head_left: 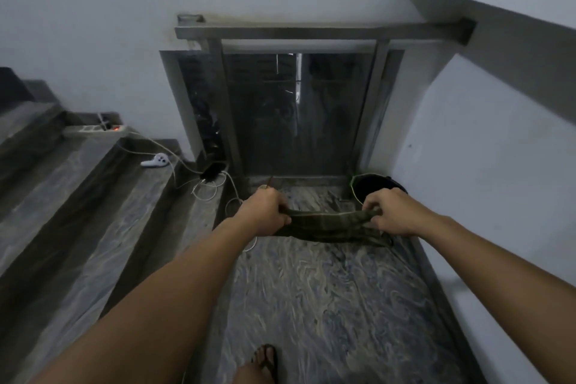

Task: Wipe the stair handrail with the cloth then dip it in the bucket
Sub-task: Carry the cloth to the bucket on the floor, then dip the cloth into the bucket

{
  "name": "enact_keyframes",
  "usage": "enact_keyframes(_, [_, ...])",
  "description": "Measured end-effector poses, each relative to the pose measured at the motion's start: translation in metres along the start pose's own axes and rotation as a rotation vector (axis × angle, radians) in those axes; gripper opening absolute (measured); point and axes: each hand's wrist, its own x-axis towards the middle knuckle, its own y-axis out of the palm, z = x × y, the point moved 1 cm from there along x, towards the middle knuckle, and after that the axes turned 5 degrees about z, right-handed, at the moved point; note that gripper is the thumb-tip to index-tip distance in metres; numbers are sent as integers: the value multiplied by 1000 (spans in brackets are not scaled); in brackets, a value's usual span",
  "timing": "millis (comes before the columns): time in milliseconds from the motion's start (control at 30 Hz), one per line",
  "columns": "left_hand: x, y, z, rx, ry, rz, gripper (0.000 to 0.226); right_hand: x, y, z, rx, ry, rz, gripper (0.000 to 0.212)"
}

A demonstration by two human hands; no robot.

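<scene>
both hands out front, the left hand (pixel 265 210) and right hand (pixel 391 212) each with fingers pinched shut on an end of the dark green checked cloth (pixel 330 224), stretched between them in the air above the marbled landing floor (pixel 327 305). looks like a wring or a straighten beside the black bucket (pixel 374 185) in the corner, with the grey steel stair handrail (pixel 280 32) well apart above. next call: lift the cloth to that rail, or lower it into the bucket.

Left hand (pixel 265 212), right hand (pixel 391 212) stretch cloth (pixel 330 226).
</scene>
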Motion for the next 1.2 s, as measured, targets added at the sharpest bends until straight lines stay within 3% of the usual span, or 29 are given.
enact_keyframes(367, [195, -70, -19, 29, 95, 76, 15, 127, -78, -37, 81, 351, -128, 17])
enact_keyframes(600, [310, -64, -46, 22, 60, 89, 18, 193, -93, -94, 202, 488, -223, 27])
enact_keyframes(967, [565, 83, -51, -81, -1, 188, 21, 375, -2, -276, 315, 638, -225, 22])
enact_keyframes(1067, [629, 136, -51, -128, -26, 190, 25, 420, 32, -327, 294, 613, -267, 8])
enact_keyframes(1200, [691, 196, -61, -170, -31, 241, 31, 467, 63, -377, 355, 658, -313, 20])
